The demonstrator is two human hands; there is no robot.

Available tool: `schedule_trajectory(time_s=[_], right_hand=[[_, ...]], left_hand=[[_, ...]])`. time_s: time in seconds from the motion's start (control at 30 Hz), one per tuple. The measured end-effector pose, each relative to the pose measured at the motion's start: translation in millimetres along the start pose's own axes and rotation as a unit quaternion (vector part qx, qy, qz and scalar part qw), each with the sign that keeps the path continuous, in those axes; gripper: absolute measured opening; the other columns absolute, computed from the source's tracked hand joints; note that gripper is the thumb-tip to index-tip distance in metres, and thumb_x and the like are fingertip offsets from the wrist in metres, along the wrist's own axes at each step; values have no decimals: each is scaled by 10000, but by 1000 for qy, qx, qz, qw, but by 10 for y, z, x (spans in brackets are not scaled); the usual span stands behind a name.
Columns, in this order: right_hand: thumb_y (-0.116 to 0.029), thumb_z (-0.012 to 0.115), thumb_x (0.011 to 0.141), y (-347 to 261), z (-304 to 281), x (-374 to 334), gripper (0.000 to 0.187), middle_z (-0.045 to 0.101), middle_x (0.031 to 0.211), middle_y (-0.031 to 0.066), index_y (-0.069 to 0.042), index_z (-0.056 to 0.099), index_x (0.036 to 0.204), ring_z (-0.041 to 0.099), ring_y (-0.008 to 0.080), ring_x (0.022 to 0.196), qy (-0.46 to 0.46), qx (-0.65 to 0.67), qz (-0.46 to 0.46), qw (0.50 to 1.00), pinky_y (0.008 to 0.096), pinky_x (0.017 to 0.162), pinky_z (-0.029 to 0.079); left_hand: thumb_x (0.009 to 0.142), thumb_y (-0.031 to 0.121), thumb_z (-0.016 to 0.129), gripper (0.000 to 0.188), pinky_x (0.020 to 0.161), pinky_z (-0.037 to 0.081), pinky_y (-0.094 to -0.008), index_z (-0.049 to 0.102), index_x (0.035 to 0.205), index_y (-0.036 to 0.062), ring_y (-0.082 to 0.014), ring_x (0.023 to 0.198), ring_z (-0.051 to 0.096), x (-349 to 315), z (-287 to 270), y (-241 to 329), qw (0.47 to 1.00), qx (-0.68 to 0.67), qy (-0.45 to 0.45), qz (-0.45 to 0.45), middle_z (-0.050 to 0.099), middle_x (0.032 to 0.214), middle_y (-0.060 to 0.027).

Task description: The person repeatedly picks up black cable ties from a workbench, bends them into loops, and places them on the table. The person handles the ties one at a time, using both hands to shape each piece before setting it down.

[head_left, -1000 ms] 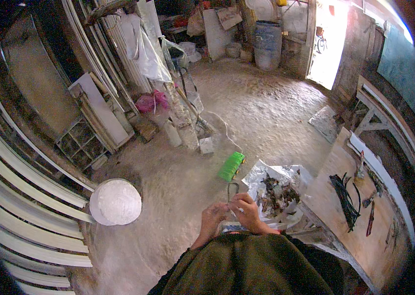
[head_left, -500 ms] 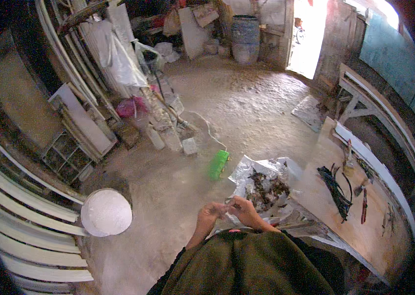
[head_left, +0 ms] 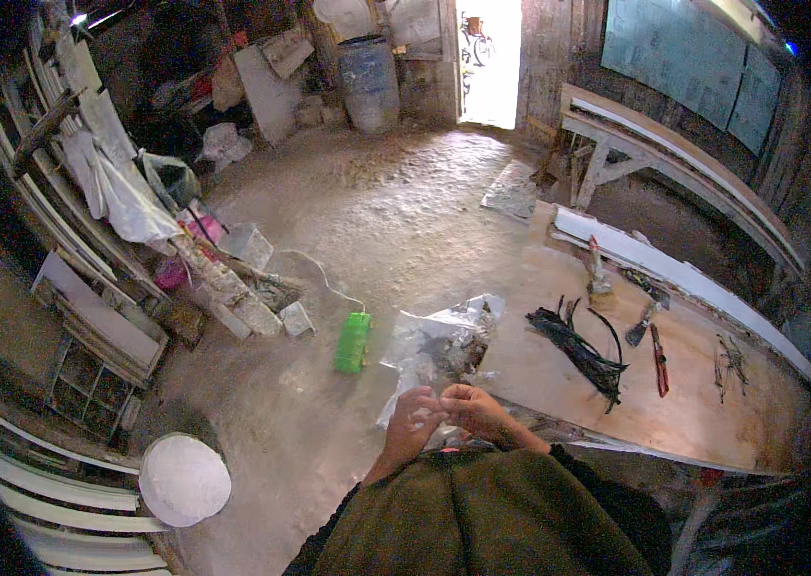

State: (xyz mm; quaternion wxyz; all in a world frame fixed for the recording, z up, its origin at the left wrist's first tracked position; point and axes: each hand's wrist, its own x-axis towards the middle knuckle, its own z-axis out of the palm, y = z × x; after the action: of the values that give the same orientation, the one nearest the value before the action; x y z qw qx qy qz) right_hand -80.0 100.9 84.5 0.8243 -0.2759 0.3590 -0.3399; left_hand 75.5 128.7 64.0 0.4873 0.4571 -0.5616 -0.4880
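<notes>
Far left: round white plastic lid (head_left: 184, 478) lay on the dirt floor (head_left: 396, 221), well apart from me. Green plastic cord reel (head_left: 353, 343) w/ white cable sat on the floor just left of the bench edge. Clear crumpled plastic bag of dark small parts (head_left: 439, 346) lay on the pale wooden bench top (head_left: 559, 384), hanging partly off its left edge, just beyond my hands. My left hand (head_left: 412, 427) and right hand (head_left: 476, 413) were together in front of my chest, fingertips touching, pinching smth small between them. Item too small to ID; both grips closed, can't tell on what.

Step, imo: working a small part just out of the bag. Next move needs fine fingertip control, keeping it over the bench.

Right: bundle of black cable ties (head_left: 580, 350), red-handled pliers (head_left: 660, 360), both untouched.
</notes>
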Motion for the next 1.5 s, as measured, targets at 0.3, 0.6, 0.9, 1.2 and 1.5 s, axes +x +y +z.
schedule_trajectory(time_s=[0.3,0.6,0.9,1.2,1.5], right_hand=[[-99,582,773,-199,-636,-271,145,603,808,62,18,589,858,561,113,732,34,-245,-203,947,264,681,463],[-76,571,749,-303,-908,-358,92,546,743,137,-14,557,815,554,271,692,84,-468,-378,794,330,616,448],[-158,522,812,-113,-1098,-198,140,510,748,63,-37,493,877,508,167,698,-17,-391,-253,885,282,617,424],[-228,520,823,-281,-1109,-392,208,518,827,23,-63,490,946,507,85,689,-209,25,50,976,230,532,464],[-153,558,794,-33,-1109,-609,158,542,789,38,-49,503,899,539,140,713,-131,82,42,987,270,615,475]], left_hand=[[695,-23,614,666,571,505,-276,211,1202,127,-153,693,551,211,742,80,989,-143,37,-5,540,811,-92],[699,20,602,395,649,514,-269,396,1035,45,-188,911,494,203,1209,-263,983,117,139,19,399,1043,-117],[707,-12,581,330,583,515,-246,412,990,10,-159,794,529,155,1351,-180,974,-18,227,9,494,889,-89],[744,15,584,81,550,511,-260,541,806,-13,-144,696,555,-6,1335,45,973,-103,191,-82,537,843,-67],[701,6,628,125,508,476,-238,568,811,9,-133,654,551,-223,1343,90,986,-75,146,-39,572,803,-57]])
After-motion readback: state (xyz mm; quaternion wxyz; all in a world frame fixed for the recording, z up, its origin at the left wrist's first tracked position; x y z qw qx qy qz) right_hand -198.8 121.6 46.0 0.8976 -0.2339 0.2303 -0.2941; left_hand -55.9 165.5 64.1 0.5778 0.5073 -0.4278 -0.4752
